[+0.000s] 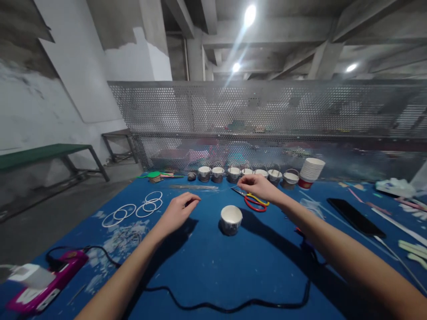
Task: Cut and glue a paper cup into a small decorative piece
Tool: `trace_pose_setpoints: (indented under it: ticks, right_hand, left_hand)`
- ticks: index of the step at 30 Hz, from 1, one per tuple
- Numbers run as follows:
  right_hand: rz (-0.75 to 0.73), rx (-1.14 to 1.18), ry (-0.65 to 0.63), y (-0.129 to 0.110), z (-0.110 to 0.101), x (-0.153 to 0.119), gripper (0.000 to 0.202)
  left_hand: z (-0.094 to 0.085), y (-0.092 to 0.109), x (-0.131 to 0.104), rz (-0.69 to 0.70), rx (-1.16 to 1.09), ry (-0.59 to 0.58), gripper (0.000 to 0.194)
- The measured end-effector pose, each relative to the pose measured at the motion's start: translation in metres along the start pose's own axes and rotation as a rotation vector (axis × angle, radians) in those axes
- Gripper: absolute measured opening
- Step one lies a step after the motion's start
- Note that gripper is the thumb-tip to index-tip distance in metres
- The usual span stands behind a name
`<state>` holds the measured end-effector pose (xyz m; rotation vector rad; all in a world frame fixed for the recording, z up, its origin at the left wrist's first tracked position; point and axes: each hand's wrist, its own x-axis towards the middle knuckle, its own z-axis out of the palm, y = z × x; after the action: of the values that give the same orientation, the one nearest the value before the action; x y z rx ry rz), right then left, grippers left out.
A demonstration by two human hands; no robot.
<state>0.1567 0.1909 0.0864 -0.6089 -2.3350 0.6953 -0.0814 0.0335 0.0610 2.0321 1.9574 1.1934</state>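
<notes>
A small cup with a white inside and grey outside (pixel 231 219) stands upright on the blue table, between and below my hands. My left hand (pixel 182 209) hovers left of it, thumb and fingers brought near each other; whether anything is between them is too small to tell. My right hand (pixel 255 184) is pinched above the scissors (pixel 256 202) with red and yellow handles, and a thin strand seems to stick out from its fingertips. Thin wires (pixel 193 187) lie beyond my left hand. Similar cups (pixel 217 174) stand in a row at the back.
White rings (pixel 150 205) lie at the left. A magenta power strip (pixel 63 282) sits front left, and a black cable (pixel 213 306) crosses the front. Stacked paper cups (pixel 312 171) stand back right, with a black phone (pixel 355 217) nearer. Behind the table is a perforated metal panel (pixel 207 111).
</notes>
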Motion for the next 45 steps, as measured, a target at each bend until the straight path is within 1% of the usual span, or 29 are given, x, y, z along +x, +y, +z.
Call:
trace_pose_setpoints:
  ticks: [2,4,6,7,8,10,12,15,16,17,18,20,21,22,23,24,26,28,30,31,34,36,38,40,42,43,45]
  right_hand:
    - [-0.006,-0.037,0.069,0.002,-0.004,-0.005,0.022]
    - [-0.032,-0.091,0.167,-0.001,-0.006,-0.011,0.023]
    - [-0.089,-0.152,0.248,-0.008,-0.002,-0.019,0.022]
    - [-0.136,-0.189,0.262,-0.013,0.003,-0.023,0.022]
    - [-0.188,-0.224,0.260,-0.018,0.008,-0.028,0.022]
    - [-0.300,-0.300,0.216,-0.029,0.023,-0.035,0.024]
    - [-0.351,-0.416,0.169,-0.037,0.037,-0.040,0.028]
    - [-0.308,-0.591,0.100,-0.040,0.050,-0.042,0.026]
    - [-0.276,-0.609,0.085,-0.039,0.051,-0.042,0.024]
    - [-0.240,-0.597,0.078,-0.038,0.050,-0.042,0.022]
    - [-0.202,-0.575,0.080,-0.036,0.049,-0.043,0.022]
    - [-0.107,-0.515,0.091,-0.034,0.045,-0.044,0.023]
    - [-0.058,-0.470,0.095,-0.034,0.044,-0.045,0.023]
    - [-0.013,-0.413,0.091,-0.034,0.044,-0.047,0.022]
    - [0.025,-0.345,0.074,-0.036,0.044,-0.048,0.022]
    - [0.057,-0.270,0.042,-0.039,0.046,-0.050,0.021]
    - [0.106,-0.117,-0.054,-0.047,0.054,-0.053,0.020]
    - [0.144,0.013,-0.154,-0.056,0.064,-0.057,0.020]
    - [0.174,0.106,-0.227,-0.065,0.075,-0.061,0.020]
    - [0.187,0.139,-0.253,-0.068,0.081,-0.064,0.020]
    - [0.215,0.186,-0.313,-0.075,0.093,-0.072,0.019]
    - [0.224,0.181,-0.344,-0.076,0.094,-0.075,0.019]
    - [0.236,0.137,-0.338,-0.071,0.086,-0.071,0.021]
    - [0.272,0.041,-0.275,-0.056,0.070,-0.060,0.025]
    - [0.348,-0.104,-0.172,-0.033,0.049,-0.046,0.028]
    - [0.390,-0.176,-0.143,-0.018,0.039,-0.040,0.027]
    - [0.479,-0.298,-0.150,0.010,0.025,-0.030,0.025]
  left_hand:
    - [0.001,0.002,-0.002,-0.004,0.014,0.058,0.020]
    - [0.002,0.003,-0.005,-0.010,0.038,0.102,0.020]
    - [0.003,0.007,-0.007,-0.007,0.070,0.114,0.020]
    - [0.004,0.010,-0.008,-0.001,0.086,0.116,0.020]
    - [0.006,0.012,-0.009,0.008,0.102,0.119,0.021]
    - [0.010,0.019,-0.012,0.033,0.130,0.131,0.023]
    - [0.015,0.025,-0.016,0.069,0.148,0.124,0.027]
    - [0.021,0.033,-0.023,0.135,0.155,0.064,0.030]
    - [0.022,0.035,-0.025,0.156,0.159,0.071,0.029]
    - [0.021,0.038,-0.028,0.176,0.164,0.117,0.028]
    - [0.019,0.039,-0.030,0.191,0.167,0.205,0.026]
    - [0.012,0.042,-0.033,0.189,0.142,0.451,0.023]
    - [0.008,0.043,-0.034,0.160,0.101,0.562,0.021]
    - [0.005,0.044,-0.035,0.105,0.034,0.631,0.020]
    - [0.002,0.044,-0.035,0.024,-0.066,0.655,0.020]
    - [0.001,0.044,-0.034,-0.077,-0.197,0.634,0.021]
    - [0.004,0.045,-0.033,-0.293,-0.519,0.515,0.026]
    - [0.012,0.047,-0.032,-0.446,-0.814,0.388,0.032]
    - [0.021,0.050,-0.033,-0.520,-1.006,0.319,0.034]
    - [0.025,0.052,-0.035,-0.545,-1.071,0.310,0.032]
    - [0.032,0.055,-0.039,-0.621,-1.180,0.314,0.025]
    - [0.031,0.055,-0.040,-0.676,-1.216,0.303,0.021]
    - [0.027,0.052,-0.039,-0.706,-1.230,0.296,0.018]
    - [0.018,0.047,-0.036,-0.707,-1.216,0.308,0.017]
    - [0.007,0.041,-0.032,-0.699,-1.170,0.316,0.019]
    - [0.002,0.037,-0.030,-0.695,-1.140,0.321,0.021]
    - [-0.008,0.027,-0.026,-0.714,-1.091,0.298,0.021]
